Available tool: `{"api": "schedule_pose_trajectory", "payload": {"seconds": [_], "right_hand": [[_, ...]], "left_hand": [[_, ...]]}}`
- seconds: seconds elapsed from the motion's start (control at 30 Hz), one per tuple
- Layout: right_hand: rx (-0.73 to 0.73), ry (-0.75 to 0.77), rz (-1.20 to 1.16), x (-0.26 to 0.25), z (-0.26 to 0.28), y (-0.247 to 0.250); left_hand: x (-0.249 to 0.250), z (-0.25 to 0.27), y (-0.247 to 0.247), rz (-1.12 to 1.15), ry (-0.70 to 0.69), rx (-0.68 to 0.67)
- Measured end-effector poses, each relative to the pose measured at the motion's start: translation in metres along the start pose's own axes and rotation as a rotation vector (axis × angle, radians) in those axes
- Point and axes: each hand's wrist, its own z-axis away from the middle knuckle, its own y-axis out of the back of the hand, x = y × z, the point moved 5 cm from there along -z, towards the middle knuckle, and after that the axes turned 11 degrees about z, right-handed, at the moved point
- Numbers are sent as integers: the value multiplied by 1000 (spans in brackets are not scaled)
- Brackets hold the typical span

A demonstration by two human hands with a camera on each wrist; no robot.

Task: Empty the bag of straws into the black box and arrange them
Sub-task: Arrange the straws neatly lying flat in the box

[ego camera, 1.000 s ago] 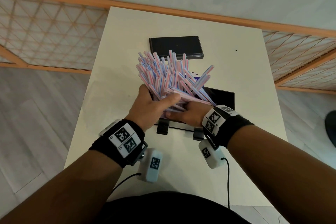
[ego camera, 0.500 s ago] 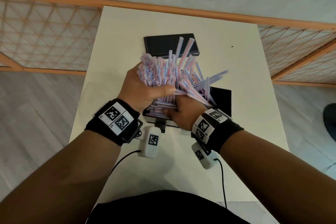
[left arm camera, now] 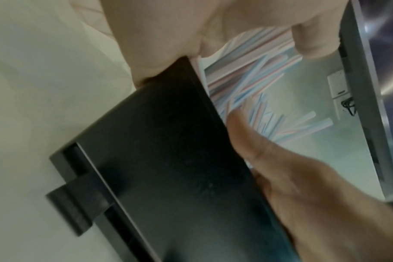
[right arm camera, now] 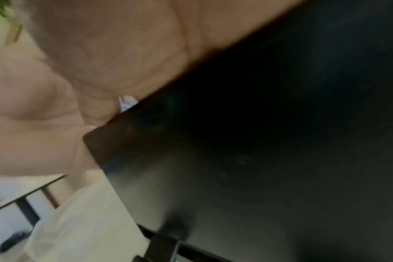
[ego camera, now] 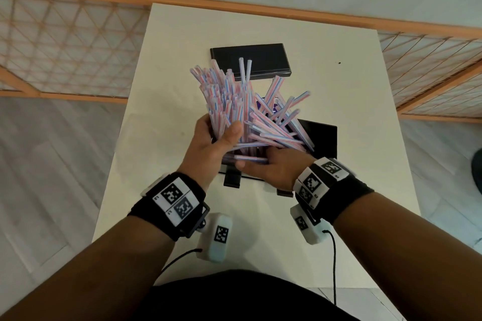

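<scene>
A thick bundle of pink-and-blue striped straws [ego camera: 229, 101] stands nearly upright over the black box [ego camera: 323, 138], and loose ones fan out to the right. My left hand [ego camera: 216, 138] grips the bundle low down, thumb across its front. My right hand [ego camera: 271, 168] is at the box's near wall, curled round the lower ends of the straws; its fingers are hidden. The left wrist view shows the box wall [left arm camera: 168, 159], straws [left arm camera: 247, 88] inside and the right hand's thumb [left arm camera: 242, 127] reaching in. The right wrist view is mostly the dark box [right arm camera: 258, 141] and palm.
The box stands mid-table on a white table [ego camera: 352, 86]. A flat black lid [ego camera: 250, 60] lies beyond it. A clear bag [ego camera: 140, 135] lies faintly visible to the left of the box. Wooden lattice screens [ego camera: 65, 46] flank the table.
The left hand has raised the bundle more upright and shifted it slightly left. More straws have spilled sideways to the right. The right hand stays low at the box's front.
</scene>
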Motion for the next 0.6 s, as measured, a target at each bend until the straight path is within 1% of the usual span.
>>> {"api": "schedule_pose_trajectory", "payload": {"seconds": [0.03, 0.13, 0.2, 0.27, 0.33, 0.37, 0.4, 0.47, 0.53, 0.6], "right_hand": [[17, -6, -19, 1, -3, -1], [135, 84, -51, -9, -4, 6], [200, 140, -27, -15, 3, 13], [209, 176, 29, -12, 7, 12], [164, 158, 116, 1, 11, 6], [175, 141, 134, 8, 14, 5], [214, 143, 134, 13, 20, 6], [335, 126, 100, 23, 34, 9], [455, 56, 19, 35, 44, 13], [524, -37, -27, 50, 45, 16]], "left_hand": [[-2, 0, -1, -1, 1, -15], [-7, -1, 1, -31, 31, -21], [-11, -4, 5, -107, 40, -20], [-16, -6, 12, -220, 48, -18], [-18, -3, 20, -343, 65, 32], [-16, 1, 24, -401, 79, 70], [-13, 5, 27, -457, 83, 101], [-3, 13, 32, -595, 47, 153], [12, 18, 35, -732, -36, 176], [23, 21, 35, -845, -115, 159]]}}
